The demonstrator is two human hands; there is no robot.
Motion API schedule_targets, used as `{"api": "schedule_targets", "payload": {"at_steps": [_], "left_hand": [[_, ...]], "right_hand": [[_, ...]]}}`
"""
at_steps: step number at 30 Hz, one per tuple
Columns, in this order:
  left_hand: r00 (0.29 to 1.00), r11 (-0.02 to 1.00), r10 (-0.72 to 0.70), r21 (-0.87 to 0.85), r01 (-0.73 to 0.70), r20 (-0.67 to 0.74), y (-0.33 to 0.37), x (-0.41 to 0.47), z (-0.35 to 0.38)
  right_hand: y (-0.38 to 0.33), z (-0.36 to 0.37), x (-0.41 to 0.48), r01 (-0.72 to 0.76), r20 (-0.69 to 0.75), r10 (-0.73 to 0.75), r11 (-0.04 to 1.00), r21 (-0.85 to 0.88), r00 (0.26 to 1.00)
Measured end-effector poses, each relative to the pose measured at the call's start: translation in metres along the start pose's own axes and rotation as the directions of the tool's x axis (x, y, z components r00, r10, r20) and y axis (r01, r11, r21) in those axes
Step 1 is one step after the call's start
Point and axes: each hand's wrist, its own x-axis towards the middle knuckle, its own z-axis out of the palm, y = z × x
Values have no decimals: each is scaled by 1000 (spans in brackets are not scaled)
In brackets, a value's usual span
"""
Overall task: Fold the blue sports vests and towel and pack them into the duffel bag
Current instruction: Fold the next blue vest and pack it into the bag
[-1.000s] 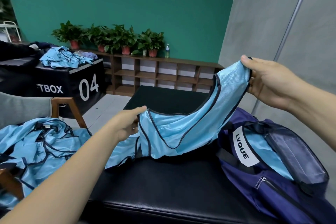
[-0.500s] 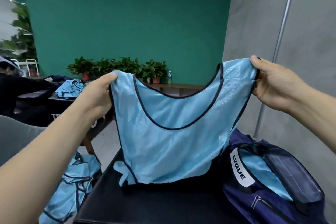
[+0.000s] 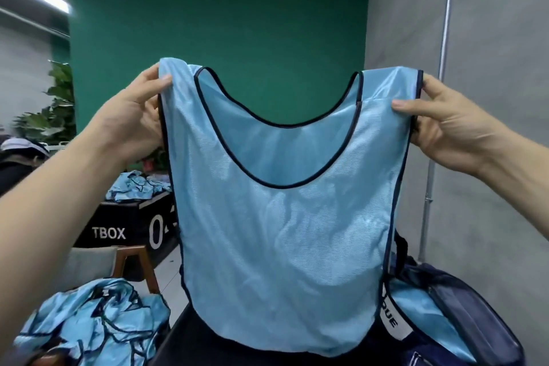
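A light blue sports vest (image 3: 285, 232) with dark trim hangs flat and upright in front of me. My left hand (image 3: 135, 119) pinches its left shoulder strap. My right hand (image 3: 445, 125) pinches the right shoulder strap. The hem hangs just above a black padded bench (image 3: 190, 345). At the lower right the navy duffel bag (image 3: 475, 306) stands open, with light blue fabric (image 3: 416, 303) inside it. A heap of more blue vests (image 3: 92, 324) lies at the lower left. I see no towel.
A black box marked "TBOX" (image 3: 118, 226) stands at the left with more blue vests (image 3: 136, 187) on top. A wooden chair frame (image 3: 145, 264) is beside the heap. Potted plants (image 3: 50, 116) line the green wall. A grey wall with a metal pole (image 3: 439, 98) is on the right.
Both hands have lifted the vest off the bench and spread it wide, so it now hangs full length. My left hand rose most. The view has tilted upward.
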Motion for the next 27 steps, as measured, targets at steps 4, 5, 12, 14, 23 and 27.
{"api": "schedule_targets", "payload": {"at_steps": [4, 5, 12, 14, 23, 27], "left_hand": [[994, 995, 98, 21, -99, 43, 31, 0, 9], [992, 993, 114, 25, -115, 49, 38, -1, 12], [980, 977, 200, 76, -201, 14, 75, -5, 33], [975, 973, 222, 69, -220, -14, 83, -9, 38], [996, 985, 64, 165, -53, -62, 30, 1, 29], [992, 982, -111, 146, 119, -65, -33, 12, -3]], "right_hand": [[-26, -2, -3, 77, 4, -77, 997, 1, 997], [-32, -3, -4, 94, 10, -94, 996, -1, 996], [-65, -8, -7, 161, -5, -161, 987, 1, 987], [-70, -9, -7, 167, -15, -166, 986, 22, 986], [-12, -10, 20, 24, -138, -14, 998, 65, 990], [54, -5, 36, -129, -170, 136, 990, 49, 976]]}}
